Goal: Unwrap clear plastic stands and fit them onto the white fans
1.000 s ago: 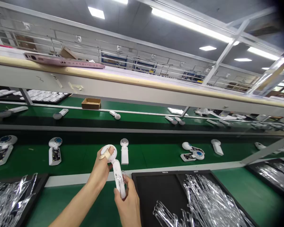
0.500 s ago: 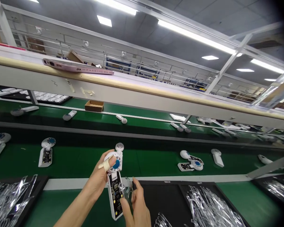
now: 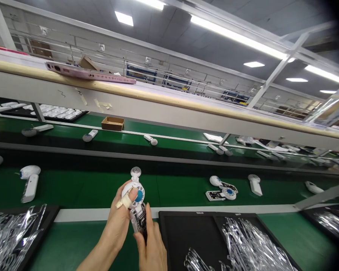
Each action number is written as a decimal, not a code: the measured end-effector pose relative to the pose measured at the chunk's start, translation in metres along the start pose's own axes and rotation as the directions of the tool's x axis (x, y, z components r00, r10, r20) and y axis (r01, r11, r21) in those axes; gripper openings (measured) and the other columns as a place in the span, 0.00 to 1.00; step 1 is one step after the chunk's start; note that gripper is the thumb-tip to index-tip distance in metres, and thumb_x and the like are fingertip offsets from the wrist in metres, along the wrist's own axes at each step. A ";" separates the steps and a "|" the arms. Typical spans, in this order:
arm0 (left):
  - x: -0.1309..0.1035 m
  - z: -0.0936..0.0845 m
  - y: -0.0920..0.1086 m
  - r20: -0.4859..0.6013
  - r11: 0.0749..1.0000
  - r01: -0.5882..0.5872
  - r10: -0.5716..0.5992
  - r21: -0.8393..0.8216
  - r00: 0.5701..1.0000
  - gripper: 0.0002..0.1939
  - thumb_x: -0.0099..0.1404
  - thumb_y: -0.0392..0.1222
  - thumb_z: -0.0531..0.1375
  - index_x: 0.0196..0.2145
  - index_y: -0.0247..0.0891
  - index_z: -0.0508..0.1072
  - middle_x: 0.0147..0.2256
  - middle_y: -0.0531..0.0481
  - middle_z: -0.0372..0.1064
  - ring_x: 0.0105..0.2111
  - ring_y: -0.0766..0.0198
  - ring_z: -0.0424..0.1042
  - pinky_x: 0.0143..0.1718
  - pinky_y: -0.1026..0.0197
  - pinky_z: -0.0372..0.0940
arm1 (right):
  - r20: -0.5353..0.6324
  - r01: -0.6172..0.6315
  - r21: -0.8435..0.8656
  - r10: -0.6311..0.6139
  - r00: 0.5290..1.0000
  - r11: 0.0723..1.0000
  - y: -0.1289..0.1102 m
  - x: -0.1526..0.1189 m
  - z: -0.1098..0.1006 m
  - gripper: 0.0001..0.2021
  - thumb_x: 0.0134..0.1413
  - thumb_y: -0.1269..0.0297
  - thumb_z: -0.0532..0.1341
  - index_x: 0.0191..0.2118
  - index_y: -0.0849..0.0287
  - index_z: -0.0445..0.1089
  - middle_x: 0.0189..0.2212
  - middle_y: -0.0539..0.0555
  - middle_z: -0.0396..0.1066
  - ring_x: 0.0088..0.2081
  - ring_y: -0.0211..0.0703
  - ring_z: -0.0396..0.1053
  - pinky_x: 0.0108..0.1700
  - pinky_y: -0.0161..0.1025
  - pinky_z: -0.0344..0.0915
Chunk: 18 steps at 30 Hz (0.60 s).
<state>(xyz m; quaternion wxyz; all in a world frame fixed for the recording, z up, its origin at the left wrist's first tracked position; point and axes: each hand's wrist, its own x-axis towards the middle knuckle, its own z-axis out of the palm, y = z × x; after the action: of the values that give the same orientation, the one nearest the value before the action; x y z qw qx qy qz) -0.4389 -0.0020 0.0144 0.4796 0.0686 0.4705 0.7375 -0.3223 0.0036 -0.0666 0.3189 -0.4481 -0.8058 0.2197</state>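
Observation:
My left hand (image 3: 120,214) is closed around a white handheld fan (image 3: 135,189) with a blue hub, its taped thumb lying over the fan head. A smaller round grille sticks up above that head. Lower down, the fan's handle is open, and its dark circuit board partly shows. My right hand (image 3: 152,241) grips the handle from the right. Its thumb and fingers press a clear plastic piece (image 3: 136,222) against the handle's open face. The hand hides the handle's lower end.
Right of my hands lies a black tray (image 3: 186,233) of clear plastic parts; another parts tray (image 3: 14,241) is at left. More fans (image 3: 31,184) lie on the green belt (image 3: 169,188). A small brown box (image 3: 113,124) and a pink phone (image 3: 87,74) on the shelf are farther back.
My right hand has brought the clear plastic piece from beside the fan onto its handle. Fans on the near belt have shifted left, those on the far belt slightly right.

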 end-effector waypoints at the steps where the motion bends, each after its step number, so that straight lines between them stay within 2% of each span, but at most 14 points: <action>1: 0.001 -0.004 -0.005 0.036 1.000 0.008 -0.007 -0.022 0.999 0.35 0.50 0.56 0.66 0.54 0.44 0.64 0.48 0.46 0.69 0.48 0.54 0.67 0.44 0.59 0.63 | 0.017 0.018 0.019 -0.019 1.000 1.000 0.002 0.002 -0.005 0.26 0.64 0.52 0.43 0.65 0.38 0.36 0.36 0.51 0.68 0.32 0.44 0.71 0.26 0.36 0.68; 4: 0.003 -0.018 -0.022 0.144 0.994 0.103 -0.108 0.045 0.984 0.35 0.48 0.57 0.67 0.52 0.39 0.68 0.50 0.42 0.69 0.52 0.51 0.64 0.51 0.56 0.59 | 0.072 0.100 0.010 -0.100 0.992 0.995 0.006 0.008 -0.021 0.26 0.63 0.52 0.48 0.65 0.39 0.43 0.39 0.53 0.68 0.37 0.46 0.70 0.33 0.39 0.70; 7: 0.003 -0.027 -0.034 0.114 0.962 0.161 -0.189 0.221 0.975 0.31 0.49 0.57 0.66 0.47 0.35 0.72 0.47 0.39 0.71 0.51 0.47 0.65 0.50 0.53 0.59 | 0.139 0.119 0.013 -0.120 0.983 0.993 0.006 0.012 -0.029 0.24 0.60 0.52 0.52 0.62 0.41 0.54 0.39 0.54 0.69 0.38 0.48 0.70 0.35 0.41 0.69; 8: 0.002 -0.028 -0.036 0.085 0.956 0.144 -0.170 0.257 0.982 0.30 0.50 0.57 0.66 0.45 0.35 0.72 0.46 0.39 0.71 0.51 0.47 0.66 0.49 0.53 0.59 | 0.138 0.073 0.051 -0.079 0.987 0.996 0.006 0.013 -0.029 0.23 0.61 0.52 0.52 0.60 0.43 0.57 0.39 0.54 0.70 0.38 0.47 0.70 0.35 0.40 0.69; 10: -0.002 -0.027 -0.037 0.051 0.954 0.082 -0.101 0.289 0.994 0.29 0.49 0.57 0.66 0.44 0.35 0.73 0.44 0.40 0.73 0.49 0.47 0.67 0.48 0.54 0.60 | 0.099 -0.103 0.177 0.086 0.991 0.979 0.005 0.018 -0.025 0.19 0.63 0.54 0.48 0.56 0.49 0.63 0.39 0.54 0.72 0.39 0.44 0.71 0.37 0.37 0.68; 12: -0.008 -0.024 -0.037 0.042 0.959 0.036 -0.050 0.282 0.998 0.29 0.47 0.55 0.68 0.44 0.36 0.72 0.43 0.41 0.73 0.48 0.48 0.69 0.48 0.54 0.61 | 0.044 -0.263 0.281 0.262 0.964 0.923 0.004 0.024 -0.019 0.20 0.64 0.55 0.44 0.42 0.56 0.71 0.32 0.53 0.74 0.34 0.42 0.72 0.34 0.35 0.66; 14: -0.014 -0.022 -0.038 0.017 0.963 0.026 -0.032 0.270 0.999 0.30 0.46 0.54 0.69 0.44 0.36 0.72 0.41 0.42 0.74 0.47 0.48 0.70 0.47 0.54 0.62 | -0.007 -0.321 0.288 0.337 0.941 0.902 0.005 0.029 -0.012 0.24 0.64 0.55 0.41 0.26 0.57 0.67 0.22 0.52 0.72 0.25 0.41 0.70 0.29 0.34 0.63; 15: -0.017 -0.022 -0.039 -0.010 0.963 0.030 -0.028 0.267 1.000 0.30 0.45 0.55 0.69 0.43 0.36 0.72 0.41 0.43 0.74 0.46 0.48 0.70 0.46 0.54 0.63 | -0.025 -0.322 0.265 0.341 0.940 0.909 0.005 0.030 -0.009 0.25 0.64 0.55 0.40 0.21 0.56 0.63 0.19 0.52 0.70 0.22 0.41 0.68 0.27 0.34 0.61; 18: -0.021 -0.026 -0.046 -0.082 0.960 0.035 -0.013 0.279 0.997 0.30 0.43 0.57 0.69 0.41 0.37 0.73 0.39 0.44 0.75 0.45 0.49 0.70 0.43 0.56 0.65 | -0.024 -0.304 0.194 0.314 0.949 0.933 0.003 0.030 0.001 0.25 0.64 0.57 0.38 0.20 0.56 0.61 0.18 0.53 0.69 0.22 0.40 0.67 0.26 0.34 0.58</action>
<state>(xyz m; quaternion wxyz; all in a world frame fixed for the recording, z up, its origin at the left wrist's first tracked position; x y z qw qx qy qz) -0.4126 -0.0306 -0.0274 0.4549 0.1007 0.5897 0.6597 -0.3334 0.0310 -0.0595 0.3432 -0.5428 -0.6919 0.3300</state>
